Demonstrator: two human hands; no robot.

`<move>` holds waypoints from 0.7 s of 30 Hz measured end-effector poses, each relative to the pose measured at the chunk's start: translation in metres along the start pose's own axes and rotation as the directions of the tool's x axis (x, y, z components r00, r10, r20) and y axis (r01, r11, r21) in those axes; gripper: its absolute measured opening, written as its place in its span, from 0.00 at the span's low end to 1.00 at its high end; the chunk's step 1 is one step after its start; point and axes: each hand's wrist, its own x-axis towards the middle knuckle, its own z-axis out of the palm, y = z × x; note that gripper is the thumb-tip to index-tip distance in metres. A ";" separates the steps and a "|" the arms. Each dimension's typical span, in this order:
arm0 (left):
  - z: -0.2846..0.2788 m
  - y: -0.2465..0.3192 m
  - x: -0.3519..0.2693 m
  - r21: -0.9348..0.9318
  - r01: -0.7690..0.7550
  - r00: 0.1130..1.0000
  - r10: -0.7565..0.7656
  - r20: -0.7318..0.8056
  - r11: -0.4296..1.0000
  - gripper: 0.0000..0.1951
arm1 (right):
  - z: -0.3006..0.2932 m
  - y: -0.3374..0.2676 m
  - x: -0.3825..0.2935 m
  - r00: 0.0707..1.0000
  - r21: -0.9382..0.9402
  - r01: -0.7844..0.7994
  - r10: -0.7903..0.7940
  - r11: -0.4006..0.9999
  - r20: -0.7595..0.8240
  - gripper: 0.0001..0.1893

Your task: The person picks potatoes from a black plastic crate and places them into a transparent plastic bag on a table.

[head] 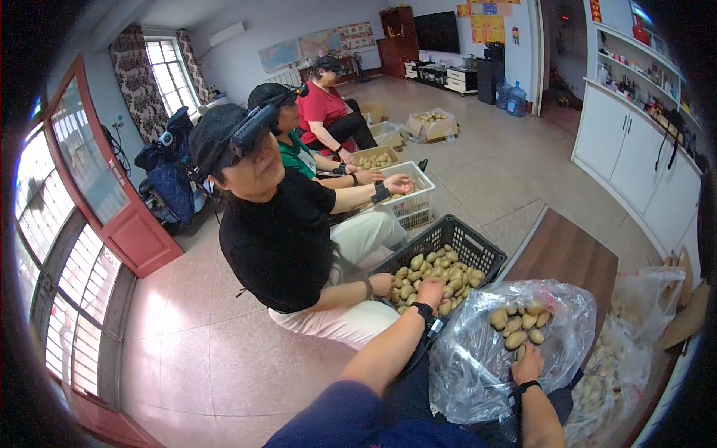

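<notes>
My left hand (pixel 431 292), with a black band at the wrist, reaches into a black plastic crate (pixel 476 242) of brown-green kiwifruit (pixel 417 262). Its fingers curl down among the fruit; whether they grip one is hidden. My right hand (pixel 527 365) holds a single kiwifruit (pixel 521 352) between thumb and fingers. That hand is at the mouth of a clear plastic bag (pixel 470 347), spread over my lap and against the wooden table. Several loose kiwifruit (pixel 515 339) lie in the bag, just beyond my right fingers.
A person in black (pixel 280 235) sits close at my left, one hand (pixel 383 284) at the crate. Beyond are a white crate (pixel 414 204), two more people and cardboard boxes (pixel 431 126). A wooden tabletop (pixel 560 252) and another plastic bag (pixel 616 341) stand at right.
</notes>
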 end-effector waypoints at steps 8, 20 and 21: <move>0.003 0.008 -0.006 -0.092 -0.051 0.991 0.062 0.121 0.994 0.15 | 0.002 -0.001 0.024 0.981 0.345 0.109 -0.043 0.932 -0.192 0.34; 0.021 0.023 -0.041 -0.013 0.042 0.959 -0.036 0.282 0.999 0.11 | -0.034 -0.101 0.030 0.965 0.855 -0.250 0.050 0.455 0.256 0.28; 0.020 0.022 -0.042 0.030 0.053 0.939 -0.060 0.340 0.998 0.14 | -0.036 -0.106 0.029 0.954 0.886 -0.278 -0.004 0.371 0.301 0.27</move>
